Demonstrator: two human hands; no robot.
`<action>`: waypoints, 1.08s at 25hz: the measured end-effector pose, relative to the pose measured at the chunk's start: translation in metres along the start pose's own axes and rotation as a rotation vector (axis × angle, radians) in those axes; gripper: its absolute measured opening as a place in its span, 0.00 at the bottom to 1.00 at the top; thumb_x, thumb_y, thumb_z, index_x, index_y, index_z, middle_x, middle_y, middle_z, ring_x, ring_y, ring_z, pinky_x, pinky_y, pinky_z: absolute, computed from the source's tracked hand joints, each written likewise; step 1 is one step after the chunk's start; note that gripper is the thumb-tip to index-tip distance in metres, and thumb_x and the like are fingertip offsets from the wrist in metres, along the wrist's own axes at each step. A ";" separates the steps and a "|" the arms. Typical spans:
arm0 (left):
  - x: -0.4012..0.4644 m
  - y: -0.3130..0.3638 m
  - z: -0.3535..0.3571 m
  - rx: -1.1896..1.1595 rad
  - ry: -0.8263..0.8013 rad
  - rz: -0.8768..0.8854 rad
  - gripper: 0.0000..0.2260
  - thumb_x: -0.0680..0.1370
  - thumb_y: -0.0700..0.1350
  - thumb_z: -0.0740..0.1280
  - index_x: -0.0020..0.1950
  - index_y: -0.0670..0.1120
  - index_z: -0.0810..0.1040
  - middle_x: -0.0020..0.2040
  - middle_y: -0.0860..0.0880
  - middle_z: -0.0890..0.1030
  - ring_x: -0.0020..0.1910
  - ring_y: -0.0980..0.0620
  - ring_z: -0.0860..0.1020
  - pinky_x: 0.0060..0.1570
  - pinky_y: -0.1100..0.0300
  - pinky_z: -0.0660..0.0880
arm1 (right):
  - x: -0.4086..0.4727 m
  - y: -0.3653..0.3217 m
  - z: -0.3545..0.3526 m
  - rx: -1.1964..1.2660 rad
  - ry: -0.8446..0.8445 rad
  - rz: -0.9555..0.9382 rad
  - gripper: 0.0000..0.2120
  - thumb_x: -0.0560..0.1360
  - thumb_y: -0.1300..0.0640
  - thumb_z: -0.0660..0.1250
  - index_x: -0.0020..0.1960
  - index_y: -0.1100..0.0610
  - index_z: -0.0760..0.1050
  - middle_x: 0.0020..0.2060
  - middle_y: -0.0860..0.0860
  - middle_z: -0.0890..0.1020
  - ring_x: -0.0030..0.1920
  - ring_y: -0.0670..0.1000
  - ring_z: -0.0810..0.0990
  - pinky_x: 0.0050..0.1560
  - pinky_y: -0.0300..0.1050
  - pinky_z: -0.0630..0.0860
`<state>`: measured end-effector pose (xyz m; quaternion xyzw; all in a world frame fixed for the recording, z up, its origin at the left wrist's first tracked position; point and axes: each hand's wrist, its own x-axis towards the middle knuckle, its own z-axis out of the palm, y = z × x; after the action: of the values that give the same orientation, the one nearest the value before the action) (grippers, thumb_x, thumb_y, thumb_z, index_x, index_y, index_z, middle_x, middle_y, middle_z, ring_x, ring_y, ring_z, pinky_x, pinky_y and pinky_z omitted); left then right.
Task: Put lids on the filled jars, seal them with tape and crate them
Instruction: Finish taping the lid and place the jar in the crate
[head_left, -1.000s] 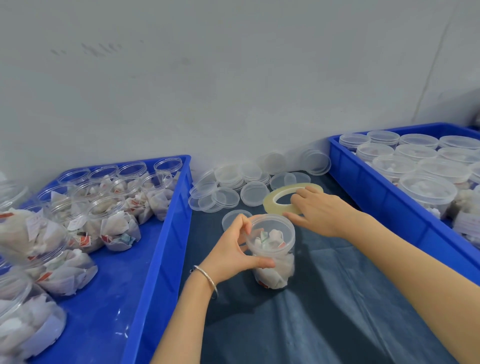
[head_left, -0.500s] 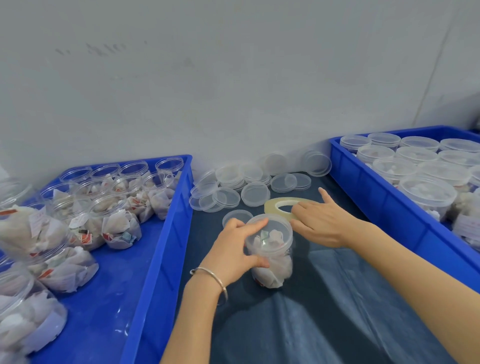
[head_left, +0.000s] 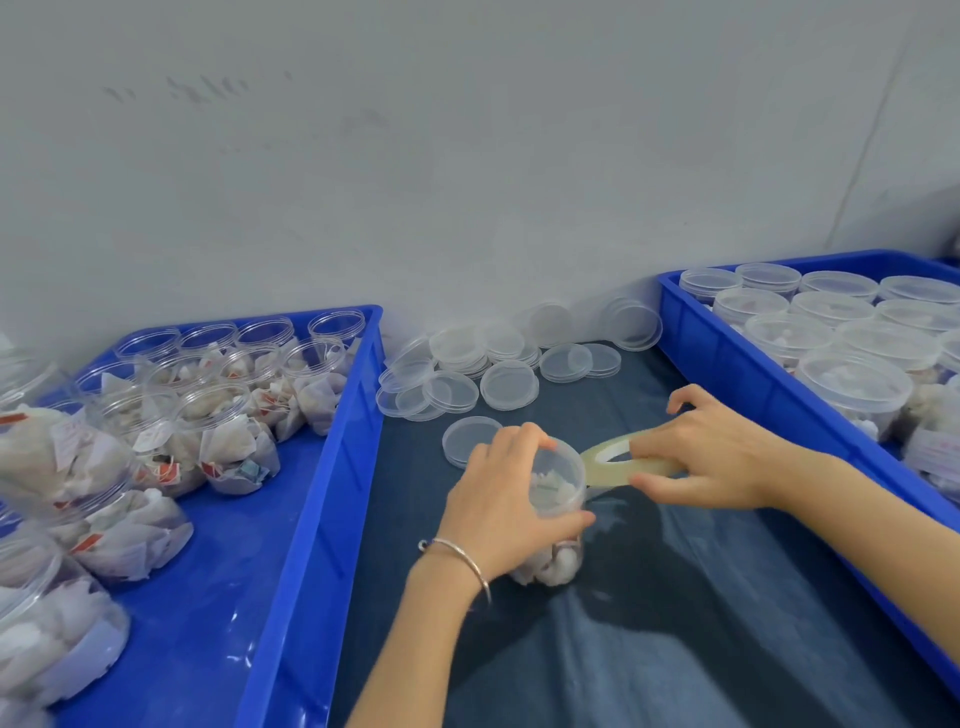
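Note:
A clear lidded jar (head_left: 556, 483) filled with white paper packets stands on the dark blue cloth (head_left: 675, 623) in the middle. My left hand (head_left: 506, 512) grips it around the lid and upper wall. My right hand (head_left: 711, 457) holds a yellowish roll of clear tape (head_left: 608, 465) by its right side, lifted off the cloth, with the roll's left edge touching the jar just below the lid.
A blue crate (head_left: 322, 499) on the left holds several open filled jars. A blue crate (head_left: 727, 374) on the right holds several lidded jars. Loose clear lids (head_left: 509, 384) lie scattered by the wall, one lid (head_left: 467, 439) just behind the jar.
My right hand picked the tape roll up from the cloth and brought it against the jar's side. My left hand shifted its grip over the lid.

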<state>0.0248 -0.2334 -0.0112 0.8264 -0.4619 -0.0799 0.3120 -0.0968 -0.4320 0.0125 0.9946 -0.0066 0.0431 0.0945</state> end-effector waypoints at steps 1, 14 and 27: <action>0.002 -0.005 -0.006 -0.038 -0.047 0.010 0.26 0.65 0.60 0.74 0.56 0.62 0.64 0.55 0.65 0.69 0.57 0.57 0.68 0.50 0.55 0.70 | -0.002 0.002 -0.003 0.005 -0.010 -0.006 0.25 0.75 0.35 0.42 0.42 0.49 0.72 0.30 0.46 0.74 0.36 0.47 0.72 0.66 0.37 0.50; 0.037 -0.005 -0.032 0.049 -0.471 0.188 0.39 0.66 0.43 0.78 0.70 0.58 0.63 0.67 0.57 0.65 0.67 0.59 0.62 0.61 0.67 0.65 | 0.013 0.006 -0.007 0.063 -0.102 0.274 0.15 0.79 0.41 0.52 0.45 0.52 0.67 0.43 0.42 0.70 0.49 0.44 0.65 0.39 0.44 0.71; -0.019 -0.044 0.031 -0.865 0.250 -0.031 0.33 0.63 0.32 0.78 0.62 0.52 0.71 0.58 0.56 0.79 0.61 0.54 0.76 0.55 0.66 0.75 | 0.032 -0.021 0.015 0.168 -0.073 0.277 0.17 0.81 0.46 0.46 0.44 0.56 0.65 0.41 0.48 0.70 0.48 0.52 0.69 0.58 0.54 0.64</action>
<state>0.0330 -0.2152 -0.0650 0.6300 -0.3323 -0.1698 0.6811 -0.0634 -0.4145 -0.0028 0.9895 -0.1433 0.0199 0.0040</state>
